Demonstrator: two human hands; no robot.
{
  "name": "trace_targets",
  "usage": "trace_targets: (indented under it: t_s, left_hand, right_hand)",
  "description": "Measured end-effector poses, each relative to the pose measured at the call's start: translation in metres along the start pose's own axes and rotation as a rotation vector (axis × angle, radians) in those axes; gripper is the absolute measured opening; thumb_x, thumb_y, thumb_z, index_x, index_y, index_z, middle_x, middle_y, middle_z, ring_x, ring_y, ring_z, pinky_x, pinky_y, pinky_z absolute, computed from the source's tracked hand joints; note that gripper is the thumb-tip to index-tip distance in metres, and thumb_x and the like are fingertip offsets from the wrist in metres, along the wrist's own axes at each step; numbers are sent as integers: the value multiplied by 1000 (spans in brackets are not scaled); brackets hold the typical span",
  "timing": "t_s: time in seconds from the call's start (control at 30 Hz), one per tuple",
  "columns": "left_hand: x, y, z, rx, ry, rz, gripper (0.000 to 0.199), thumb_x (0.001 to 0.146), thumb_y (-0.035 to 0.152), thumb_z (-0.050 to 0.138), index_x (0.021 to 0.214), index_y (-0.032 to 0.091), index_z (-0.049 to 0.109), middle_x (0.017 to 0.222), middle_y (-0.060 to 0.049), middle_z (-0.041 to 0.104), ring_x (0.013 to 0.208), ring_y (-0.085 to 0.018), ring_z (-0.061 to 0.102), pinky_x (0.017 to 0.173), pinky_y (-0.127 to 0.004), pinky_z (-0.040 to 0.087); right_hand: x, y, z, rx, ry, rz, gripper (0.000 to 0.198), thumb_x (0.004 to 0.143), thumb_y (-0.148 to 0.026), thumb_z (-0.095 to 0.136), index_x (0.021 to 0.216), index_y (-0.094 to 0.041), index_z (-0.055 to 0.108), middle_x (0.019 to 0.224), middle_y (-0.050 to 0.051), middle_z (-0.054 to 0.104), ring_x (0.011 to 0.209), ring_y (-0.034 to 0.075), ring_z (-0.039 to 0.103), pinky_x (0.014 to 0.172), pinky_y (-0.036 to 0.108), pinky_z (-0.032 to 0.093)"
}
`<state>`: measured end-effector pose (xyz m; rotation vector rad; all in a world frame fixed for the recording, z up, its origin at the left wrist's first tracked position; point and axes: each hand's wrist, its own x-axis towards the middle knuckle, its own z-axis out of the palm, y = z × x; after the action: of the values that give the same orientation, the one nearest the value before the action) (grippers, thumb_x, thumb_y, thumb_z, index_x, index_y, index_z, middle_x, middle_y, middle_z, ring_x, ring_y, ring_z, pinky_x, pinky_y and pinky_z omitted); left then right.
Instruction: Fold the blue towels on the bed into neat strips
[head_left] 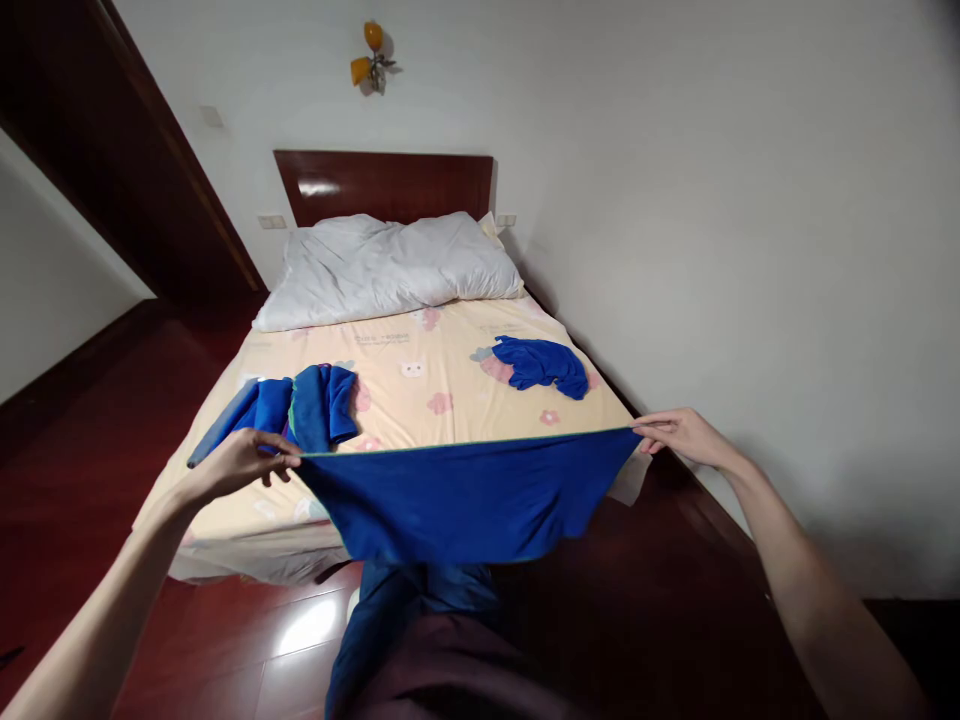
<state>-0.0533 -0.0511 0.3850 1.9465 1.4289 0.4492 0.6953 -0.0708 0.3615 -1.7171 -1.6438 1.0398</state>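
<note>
A blue towel (pixel 472 500) with a green edge hangs stretched out in front of me, above the near end of the bed. My left hand (pixel 251 462) pinches its upper left corner, and my right hand (pixel 679 437) pinches its upper right corner. The top edge is pulled nearly straight, while the lower part drapes in folds. Beyond my left hand, several folded or rolled blue towels (pixel 307 405) lie side by side on the bed. A crumpled blue cloth (pixel 541 365) rests on the right part of the mattress.
The bed (pixel 405 400) has a cream patterned sheet, a white quilt (pixel 397 265) piled at its far end and a dark wooden headboard (pixel 390 185). A white wall (pixel 720 200) runs close along the right. Dark red glossy floor (pixel 217 670) surrounds the bed's near end.
</note>
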Motion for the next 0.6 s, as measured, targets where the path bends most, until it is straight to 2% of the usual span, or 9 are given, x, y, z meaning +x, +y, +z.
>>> trace_targets:
  t_s: [0.1, 0.23, 0.33, 0.43, 0.5, 0.6]
  left_hand:
    - [35, -6, 6, -111, 13, 5, 41, 77, 54, 76, 86, 14, 77, 65, -7, 74, 53, -18, 68, 44, -23, 53]
    - [85, -12, 22, -289, 209, -71, 49, 67, 54, 83, 85, 9, 76, 66, -9, 74, 55, -18, 70, 54, -26, 59]
    - [118, -3, 24, -353, 363, -145, 51, 68, 47, 84, 89, 2, 74, 69, -10, 74, 59, -17, 71, 62, -27, 59]
    - [140, 18, 12, -326, 563, -61, 42, 70, 40, 85, 87, 3, 74, 69, -9, 73, 61, -16, 71, 60, -25, 57]
    - [145, 32, 1, -267, 700, 53, 37, 76, 38, 81, 89, 4, 74, 73, -9, 74, 65, -15, 72, 61, -24, 56]
    - [139, 46, -6, -147, 862, 167, 38, 87, 41, 68, 99, 5, 73, 91, -9, 76, 79, -13, 72, 71, -24, 55]
  right_hand:
    - [39, 1, 1, 32, 81, -2, 58, 67, -60, 84, 97, -12, 77, 69, 12, 76, 65, 26, 75, 67, 38, 65]
    - [104, -5, 14, 139, 202, -73, 44, 61, -49, 91, 80, -13, 75, 69, 13, 76, 64, 27, 76, 60, 34, 66]
    - [144, -18, 19, 158, 298, -144, 31, 68, -41, 87, 74, -14, 74, 68, 12, 76, 63, 25, 76, 59, 33, 65]
    - [164, -33, 14, 61, 494, -205, 19, 78, -31, 77, 84, -14, 76, 78, 13, 78, 78, 25, 77, 77, 35, 65]
    - [168, -41, 10, 10, 625, -287, 21, 82, -26, 71, 96, -11, 76, 95, 16, 79, 93, 25, 76, 91, 35, 60]
    - [163, -45, 10, 50, 754, -442, 29, 86, -23, 65, 107, -6, 74, 116, 23, 73, 105, 25, 73, 98, 34, 56]
